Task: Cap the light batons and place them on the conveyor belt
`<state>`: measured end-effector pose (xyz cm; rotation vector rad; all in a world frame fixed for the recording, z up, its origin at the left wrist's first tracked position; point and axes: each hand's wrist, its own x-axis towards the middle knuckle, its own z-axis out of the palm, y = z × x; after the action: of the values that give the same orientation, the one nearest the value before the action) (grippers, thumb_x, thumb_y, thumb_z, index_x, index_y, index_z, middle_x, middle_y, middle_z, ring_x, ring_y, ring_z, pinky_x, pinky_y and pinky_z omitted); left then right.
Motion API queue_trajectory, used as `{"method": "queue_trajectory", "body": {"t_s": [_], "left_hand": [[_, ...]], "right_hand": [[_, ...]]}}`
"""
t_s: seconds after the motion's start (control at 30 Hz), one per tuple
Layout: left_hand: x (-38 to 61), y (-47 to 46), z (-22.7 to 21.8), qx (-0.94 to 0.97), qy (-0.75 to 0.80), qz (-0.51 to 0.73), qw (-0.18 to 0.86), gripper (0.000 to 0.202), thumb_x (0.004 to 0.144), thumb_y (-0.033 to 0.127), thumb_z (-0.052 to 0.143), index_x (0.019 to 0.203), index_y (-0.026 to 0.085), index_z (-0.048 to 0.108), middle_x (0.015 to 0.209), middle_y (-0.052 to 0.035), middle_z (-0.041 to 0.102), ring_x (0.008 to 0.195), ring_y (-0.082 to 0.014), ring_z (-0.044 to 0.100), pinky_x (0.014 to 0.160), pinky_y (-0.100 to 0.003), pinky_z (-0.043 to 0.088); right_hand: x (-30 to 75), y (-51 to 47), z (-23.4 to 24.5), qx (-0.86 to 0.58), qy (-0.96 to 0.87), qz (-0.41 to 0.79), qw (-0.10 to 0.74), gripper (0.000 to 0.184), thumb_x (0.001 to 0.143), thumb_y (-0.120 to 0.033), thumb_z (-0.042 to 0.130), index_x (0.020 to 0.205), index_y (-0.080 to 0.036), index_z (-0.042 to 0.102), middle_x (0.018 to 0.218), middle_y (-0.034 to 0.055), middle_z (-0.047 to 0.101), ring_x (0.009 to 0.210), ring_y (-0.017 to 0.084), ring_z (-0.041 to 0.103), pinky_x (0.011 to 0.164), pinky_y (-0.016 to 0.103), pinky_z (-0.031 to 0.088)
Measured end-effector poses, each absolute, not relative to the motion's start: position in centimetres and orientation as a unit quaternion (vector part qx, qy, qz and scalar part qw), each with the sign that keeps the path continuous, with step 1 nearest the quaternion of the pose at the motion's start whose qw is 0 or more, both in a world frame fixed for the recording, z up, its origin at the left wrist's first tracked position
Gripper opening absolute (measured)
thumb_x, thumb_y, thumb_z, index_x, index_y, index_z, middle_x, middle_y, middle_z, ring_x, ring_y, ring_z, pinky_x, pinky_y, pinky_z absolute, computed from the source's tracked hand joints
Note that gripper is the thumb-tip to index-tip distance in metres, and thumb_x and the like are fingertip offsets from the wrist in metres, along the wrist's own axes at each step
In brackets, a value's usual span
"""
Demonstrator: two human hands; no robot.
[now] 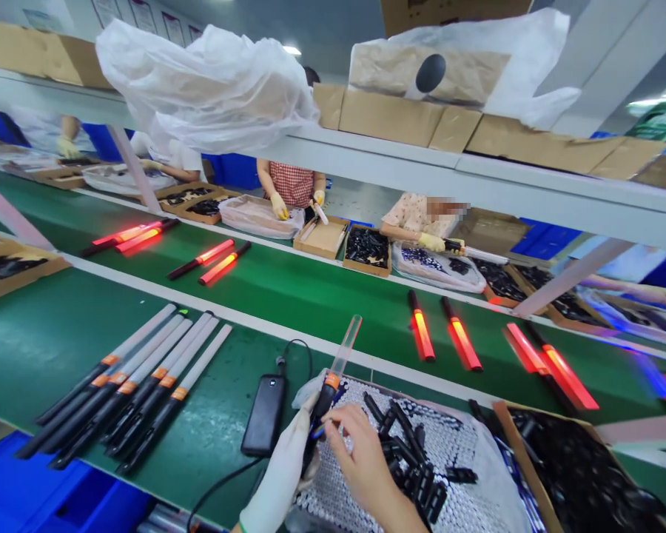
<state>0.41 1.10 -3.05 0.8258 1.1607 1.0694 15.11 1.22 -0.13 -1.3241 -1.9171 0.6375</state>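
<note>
My left hand, in a white glove, is wrapped round the black handle of a light stick. The stick tilts upward, with a clear tube above an orange band, and its tube is unlit. Bare, my right hand is at the handle with thumb and fingertips drawn together. A small bluish spot shows at those fingertips, too small to name. Below both hands lies a plastic-lined tray of silver round-ended pieces, with several black plastic parts on top. A black power bank with a cable lies to the left.
Several unlit light sticks lie at left on the green bench. Beyond a pale rail, a green conveyor carries glowing red sticks. A carton of black parts stands at right. A shelf crosses overhead; gloved co-workers work opposite.
</note>
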Motion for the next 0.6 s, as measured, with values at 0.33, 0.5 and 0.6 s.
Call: {"method": "queue_trajectory", "body": {"t_s": [0.33, 0.5, 0.6], "left_hand": [[-0.3, 1.0, -2.2, 0.425, 0.466, 0.486, 0.605, 0.049, 0.088, 0.05, 0.053, 0.126, 0.02, 0.057, 0.14, -0.0109, 0.051, 0.13, -0.0275, 0.045, 0.113, -0.052, 0.029], [-0.2, -0.2, -1.2, 0.431, 0.469, 0.48, 0.603, 0.063, 0.082, 0.063, 0.05, 0.128, 0.021, 0.06, 0.141, -0.0066, 0.052, 0.138, -0.026, 0.037, 0.119, -0.037, 0.021], [0.1, -1.1, 0.4, 0.427, 0.468, 0.482, 0.605, 0.058, 0.083, 0.063, 0.047, 0.126, 0.026, 0.062, 0.14, -0.0011, 0.053, 0.137, -0.024, 0.038, 0.118, -0.036, 0.022]], "right_hand": [[13.7, -1.4, 0.3, -0.508, -0.77, 0.175, 0.344, 0.018, 0.093, -0.022, 0.045, 0.1, -0.022, 0.061, 0.093, 0.0048, 0.054, 0.088, 0.014, 0.053, 0.077, 0.026, 0.046], [12.9, -2.5, -0.1, -0.54, -0.745, 0.174, 0.35, 0.019, 0.091, -0.022, 0.046, 0.102, -0.021, 0.062, 0.092, 0.0052, 0.049, 0.084, 0.014, 0.052, 0.073, 0.026, 0.047], [13.3, -3.0, -0.4, -0.54, -0.731, 0.186, 0.373, 0.021, 0.092, -0.021, 0.046, 0.105, -0.023, 0.062, 0.092, 0.0045, 0.048, 0.084, 0.013, 0.052, 0.074, 0.025, 0.047]]}}
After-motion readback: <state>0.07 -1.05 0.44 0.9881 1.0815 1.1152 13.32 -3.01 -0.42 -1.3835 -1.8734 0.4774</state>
